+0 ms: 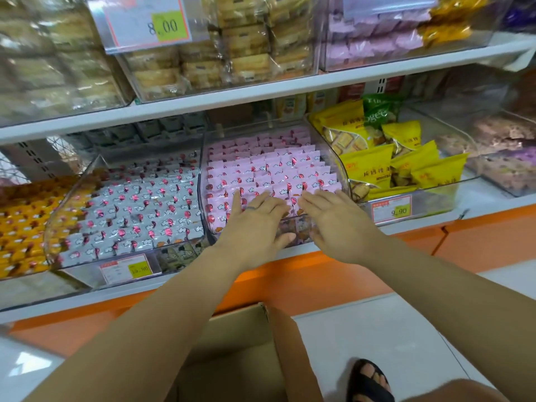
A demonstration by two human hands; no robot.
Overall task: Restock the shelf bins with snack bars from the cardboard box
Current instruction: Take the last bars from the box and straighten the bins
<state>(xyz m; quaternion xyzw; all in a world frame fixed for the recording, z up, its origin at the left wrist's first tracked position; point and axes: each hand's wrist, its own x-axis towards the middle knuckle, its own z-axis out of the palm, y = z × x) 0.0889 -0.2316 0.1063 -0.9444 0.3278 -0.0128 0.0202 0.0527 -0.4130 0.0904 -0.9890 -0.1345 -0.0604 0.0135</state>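
A clear plastic shelf bin (343, 166) in the middle of the lower shelf is packed with rows of pink-wrapped snack bars (278, 166). My left hand (255, 224) and my right hand (333, 224) lie side by side over the bin's front edge, fingers straight and spread, pressing flat on the front rows of pink bars. Neither hand holds anything. The open cardboard box (249, 346) stands on the floor below my forearms; its inside is mostly hidden by my left arm.
To the left is a bin of white-wrapped bars (136, 204), further left orange-wrapped ones (20, 224). A bin of yellow snack bags (385, 158) sits to the right. Upper shelf bins hang overhead. My sandalled foot (369, 381) stands on the white floor by the box.
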